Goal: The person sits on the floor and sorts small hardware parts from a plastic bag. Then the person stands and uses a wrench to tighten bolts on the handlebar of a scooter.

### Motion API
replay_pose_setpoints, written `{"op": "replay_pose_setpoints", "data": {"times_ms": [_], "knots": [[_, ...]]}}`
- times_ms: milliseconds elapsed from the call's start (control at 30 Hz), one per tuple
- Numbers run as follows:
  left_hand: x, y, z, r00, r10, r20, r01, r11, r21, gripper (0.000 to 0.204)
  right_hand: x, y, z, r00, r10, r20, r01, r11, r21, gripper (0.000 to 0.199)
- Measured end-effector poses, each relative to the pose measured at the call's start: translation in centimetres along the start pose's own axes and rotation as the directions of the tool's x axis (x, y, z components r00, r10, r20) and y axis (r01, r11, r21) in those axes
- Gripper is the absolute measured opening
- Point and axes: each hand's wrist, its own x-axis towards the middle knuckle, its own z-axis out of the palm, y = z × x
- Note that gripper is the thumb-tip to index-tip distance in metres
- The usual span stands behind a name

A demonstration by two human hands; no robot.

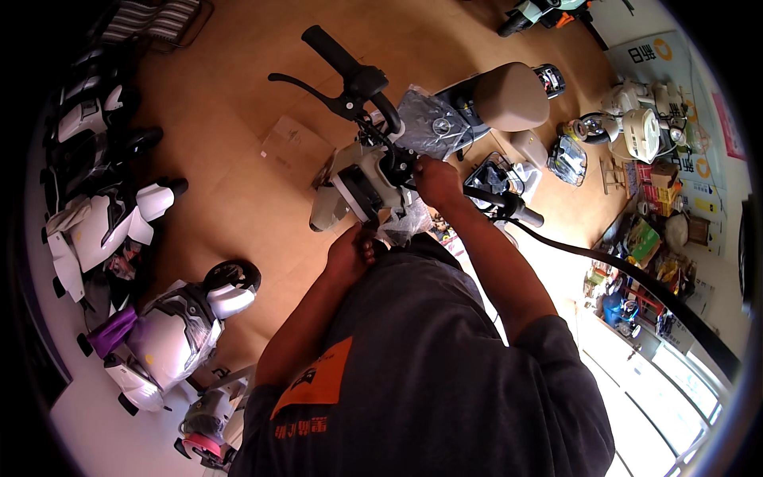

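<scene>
Dark-grey fabric shirt (453, 366); black tubular handlebar (390, 116) apparently being worked on.
Left hand (347, 256), right hand (438, 184) curled, contents unclear; steadying seems called for.

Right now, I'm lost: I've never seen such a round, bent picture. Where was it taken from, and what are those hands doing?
There is no robot here, just a person. A wide camera on their head looks down, so you see their own dark shirt, and straight edges bend. The right hand is at the middle of the handlebar of a scooter. The left hand, fingers curled, is lower, beside the scooter's front; what it holds, if anything, is too hidden to tell. On the tan floor lies a flat box, and other scooters stand along the left.
</scene>
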Motion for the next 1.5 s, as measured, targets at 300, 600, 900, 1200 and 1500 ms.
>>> {"op": "replay_pose_setpoints", "data": {"times_ms": [300, 600, 900, 1200, 1500], "knots": [[-0.6, 0.3, -1.7, 1.000, 0.010, -0.024, -0.011, 0.999, -0.047, 0.031, -0.6, -0.3, 0.7, 0.990, -0.138, -0.039, 0.137, 0.990, -0.033, 0.018], [0.2, -0.1, -2.2, 1.000, -0.003, -0.028, 0.002, 1.000, -0.014, 0.030, -0.2, -0.7, 0.6, 0.995, -0.082, 0.062, 0.094, 0.971, -0.220, 0.023], [-0.3, -0.3, -2.4, 0.999, 0.003, -0.032, -0.002, 0.999, 0.033, 0.031, 0.3, -0.7, 0.9, 0.978, -0.088, 0.187, 0.157, 0.904, -0.398, 0.021], [-0.1, -0.2, -2.5, 0.999, 0.008, -0.053, -0.008, 1.000, 0.015, 0.031, 0.4, -0.6, 0.3, 0.966, -0.080, 0.246, 0.190, 0.865, -0.464, 0.033], [-0.3, 0.2, -2.5, 0.998, 0.001, -0.068, -0.001, 1.000, -0.011, 0.030, -0.3, -1.0, -1.2, 0.974, -0.225, -0.007, 0.213, 0.929, -0.301, 0.034]]}}
